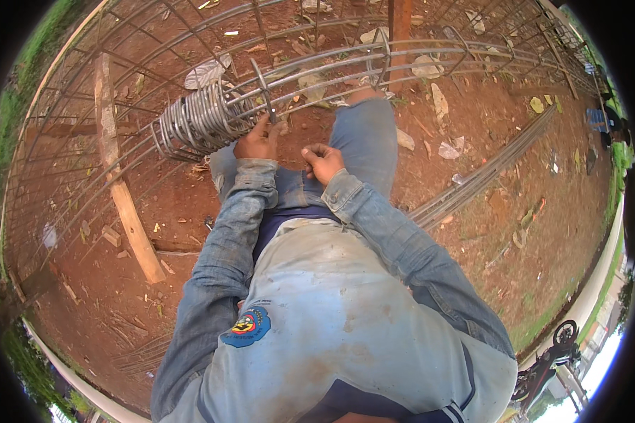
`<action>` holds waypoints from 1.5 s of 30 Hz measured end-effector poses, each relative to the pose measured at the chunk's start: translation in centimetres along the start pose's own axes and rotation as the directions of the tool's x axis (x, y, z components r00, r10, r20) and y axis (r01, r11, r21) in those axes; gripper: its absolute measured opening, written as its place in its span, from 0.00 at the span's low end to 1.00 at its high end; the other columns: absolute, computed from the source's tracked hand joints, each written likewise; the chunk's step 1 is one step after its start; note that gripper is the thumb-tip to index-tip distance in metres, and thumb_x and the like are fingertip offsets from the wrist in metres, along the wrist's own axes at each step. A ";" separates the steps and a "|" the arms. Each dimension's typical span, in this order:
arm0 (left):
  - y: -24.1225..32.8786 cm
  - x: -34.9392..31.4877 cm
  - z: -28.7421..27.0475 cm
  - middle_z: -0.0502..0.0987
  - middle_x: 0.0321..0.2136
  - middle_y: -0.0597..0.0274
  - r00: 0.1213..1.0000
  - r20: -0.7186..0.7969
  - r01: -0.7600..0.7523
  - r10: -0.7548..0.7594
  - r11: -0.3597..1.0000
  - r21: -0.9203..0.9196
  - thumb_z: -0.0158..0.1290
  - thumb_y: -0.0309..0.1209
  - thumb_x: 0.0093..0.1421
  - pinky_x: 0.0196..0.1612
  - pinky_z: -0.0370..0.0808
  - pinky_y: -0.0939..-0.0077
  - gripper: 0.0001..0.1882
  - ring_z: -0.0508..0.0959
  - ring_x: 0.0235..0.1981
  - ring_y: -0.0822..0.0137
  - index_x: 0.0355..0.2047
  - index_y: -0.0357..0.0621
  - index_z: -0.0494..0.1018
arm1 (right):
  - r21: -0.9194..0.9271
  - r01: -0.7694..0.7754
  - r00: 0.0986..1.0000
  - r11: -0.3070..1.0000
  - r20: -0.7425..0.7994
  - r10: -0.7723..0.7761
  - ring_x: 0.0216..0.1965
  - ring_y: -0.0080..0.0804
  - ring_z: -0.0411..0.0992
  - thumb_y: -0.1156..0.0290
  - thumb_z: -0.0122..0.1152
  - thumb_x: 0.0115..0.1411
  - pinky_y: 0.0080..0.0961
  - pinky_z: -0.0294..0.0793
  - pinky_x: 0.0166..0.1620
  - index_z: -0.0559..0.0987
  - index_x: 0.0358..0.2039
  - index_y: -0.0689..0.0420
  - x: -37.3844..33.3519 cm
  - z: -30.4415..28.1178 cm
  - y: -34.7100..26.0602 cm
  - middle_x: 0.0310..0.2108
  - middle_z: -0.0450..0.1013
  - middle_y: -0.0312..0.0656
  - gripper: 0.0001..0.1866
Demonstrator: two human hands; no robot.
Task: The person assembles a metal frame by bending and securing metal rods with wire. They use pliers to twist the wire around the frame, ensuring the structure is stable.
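Observation:
Long steel reinforcing bars [317, 69] run across in front of me, threaded through square steel stirrups. A tight bundle of stirrups [197, 120] sits on the bars just left of my hands. One separate stirrup [264, 88] stands to the right of that bundle. My left hand [257, 143] is up at this stirrup's lower corner, its fingers closed around the corner where it meets a bar. Below the bars and to the right, my right hand [324, 163] is held near my lap, thumb pressed to curled fingers. Whatever it pinches, if anything, is too small to see.
A wooden plank [132, 229] slants under the bars at left, and a wooden post [400, 32] stands beyond them. Thin steel rods [483, 169] lie on the red soil at right. Dry leaves are scattered around. A motorcycle [547, 363] stands at lower right.

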State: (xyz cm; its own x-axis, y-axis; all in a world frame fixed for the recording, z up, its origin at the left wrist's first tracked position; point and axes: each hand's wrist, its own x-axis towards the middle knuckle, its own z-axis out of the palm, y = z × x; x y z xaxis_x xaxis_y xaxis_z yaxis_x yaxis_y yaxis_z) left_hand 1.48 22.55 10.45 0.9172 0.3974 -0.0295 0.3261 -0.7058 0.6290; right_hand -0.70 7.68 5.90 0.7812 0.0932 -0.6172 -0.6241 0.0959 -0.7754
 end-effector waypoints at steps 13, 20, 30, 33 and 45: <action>-2.7 -0.2 0.9 0.77 0.19 0.50 0.980 -0.087 -0.183 0.181 0.983 -0.010 0.53 0.41 0.57 0.27 0.74 0.60 0.14 0.78 0.22 0.51 0.43 0.58 0.76 | 0.039 -0.014 0.999 0.999 -0.043 0.015 0.19 0.21 0.67 0.71 0.62 0.56 0.19 0.71 0.20 0.78 0.35 0.64 2.0 -0.1 0.2 0.22 0.72 0.36 0.10; -0.5 -0.2 0.1 0.76 0.18 0.52 0.993 -0.030 -0.114 0.114 0.993 0.005 0.53 0.42 0.57 0.26 0.74 0.61 0.13 0.78 0.22 0.52 0.41 0.58 0.77 | 0.132 -0.060 0.998 0.989 0.026 0.057 0.21 0.21 0.68 0.70 0.63 0.56 0.20 0.72 0.22 0.77 0.36 0.60 4.1 -0.1 0.2 0.23 0.71 0.34 0.10; -0.3 -0.7 -0.2 0.77 0.20 0.51 0.998 0.006 -0.055 0.055 0.998 -0.005 0.52 0.44 0.57 0.29 0.74 0.60 0.14 0.79 0.25 0.50 0.42 0.57 0.77 | 0.088 0.000 0.999 0.996 0.052 -0.005 0.20 0.18 0.66 0.68 0.65 0.54 0.17 0.64 0.20 0.77 0.42 0.59 7.8 -0.7 2.8 0.24 0.72 0.32 0.16; -0.2 -0.5 -0.6 0.77 0.21 0.51 0.999 0.028 -0.043 0.043 0.999 -0.009 0.52 0.44 0.57 0.30 0.75 0.60 0.15 0.79 0.26 0.51 0.42 0.57 0.76 | 0.128 -0.002 0.993 0.992 0.113 -0.012 0.18 0.17 0.64 0.67 0.66 0.54 0.17 0.62 0.19 0.77 0.40 0.60 7.6 -0.7 2.5 0.22 0.71 0.32 0.15; -0.2 -0.7 -0.4 0.76 0.19 0.52 0.998 0.037 -0.055 0.056 0.998 -0.014 0.51 0.42 0.58 0.29 0.74 0.58 0.17 0.78 0.24 0.50 0.47 0.57 0.73 | 0.108 -0.087 0.987 0.990 0.142 0.071 0.12 0.18 0.60 0.68 0.64 0.55 0.18 0.56 0.14 0.77 0.33 0.60 6.0 -0.7 0.6 0.17 0.67 0.32 0.10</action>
State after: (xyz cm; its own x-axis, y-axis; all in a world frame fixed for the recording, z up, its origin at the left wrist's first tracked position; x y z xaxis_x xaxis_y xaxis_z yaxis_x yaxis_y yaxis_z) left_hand 0.70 22.64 10.70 0.9418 0.3353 -0.0233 0.2715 -0.7183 0.6406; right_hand 3.60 7.60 1.61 0.7253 0.2397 -0.6453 -0.6871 0.1943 -0.7001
